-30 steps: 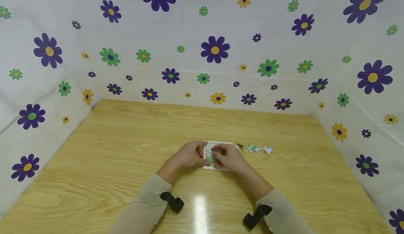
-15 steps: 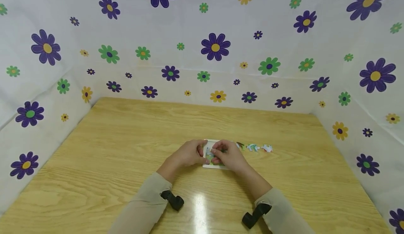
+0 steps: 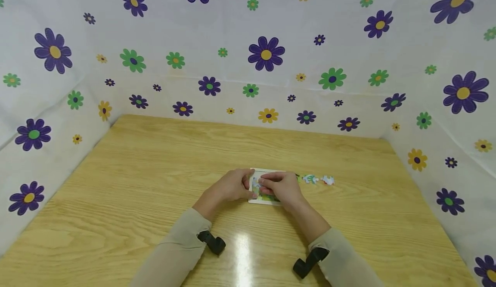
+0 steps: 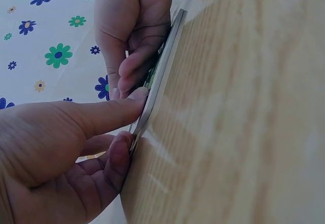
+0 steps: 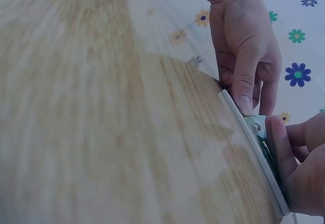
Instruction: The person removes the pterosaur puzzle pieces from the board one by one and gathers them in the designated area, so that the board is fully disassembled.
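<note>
A small white-framed jigsaw puzzle tray (image 3: 268, 202) lies on the wooden table, green and pale picture parts showing inside it. My left hand (image 3: 231, 186) grips its left side, thumb on the near left corner and fingers at the far left. Over the tray, my right hand (image 3: 286, 188) pinches a pale puzzle piece (image 5: 258, 125) between thumb and fingers, near the tray's left half. The piece stands tilted in the right wrist view, close to the left thumb. From the head view, the right hand hides much of the tray's right part.
To the right of the tray lie several loose puzzle pieces, among them a green-and-white one (image 3: 310, 179) and a white one with red (image 3: 327, 180). A white flowered cloth (image 3: 232, 72) closes off the table (image 3: 174, 149) at the back and sides.
The right hand has shifted slightly over the tray, uncovering more of its green lower part and covering more of the nearest loose piece. The left hand keeps its grip. The head view has tilted slightly.
</note>
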